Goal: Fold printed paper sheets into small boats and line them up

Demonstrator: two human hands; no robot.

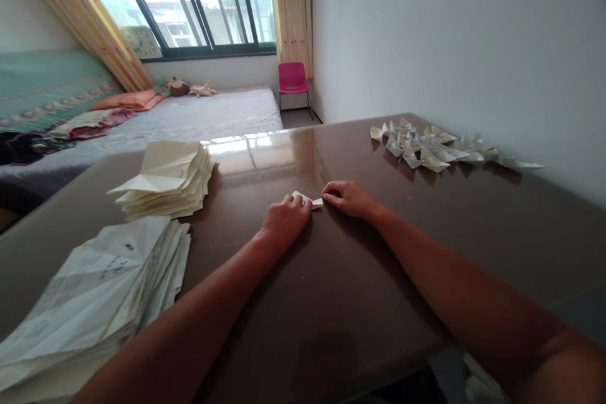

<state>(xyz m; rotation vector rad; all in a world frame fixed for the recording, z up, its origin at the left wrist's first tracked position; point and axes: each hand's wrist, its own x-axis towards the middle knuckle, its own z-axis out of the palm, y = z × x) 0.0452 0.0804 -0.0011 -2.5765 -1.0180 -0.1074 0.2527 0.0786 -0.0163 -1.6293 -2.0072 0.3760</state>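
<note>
One glossy brown table point(303, 303) spans the foreground, with a bed point(227, 107) beyond it under a sliding window point(203, 6). On its left side lie two stacks of creased paper: a whitish near stack point(104, 290), partly hidden by the left forearm, and a cream far stack point(165, 180) just behind. Printed marks show on the near stack's top sheet, too small to read. Toward the wall, at the right, sits a cluster of pointed folded papers point(416, 145). A pink chair point(292, 79) stands beside the bed. The left hand point(286, 221) curls its fingers over a small folded paper point(317, 203) at the table's middle, gripping it; the right hand point(348, 197) has curled fingers at its right end, and whether they pinch it I cannot tell.
</note>
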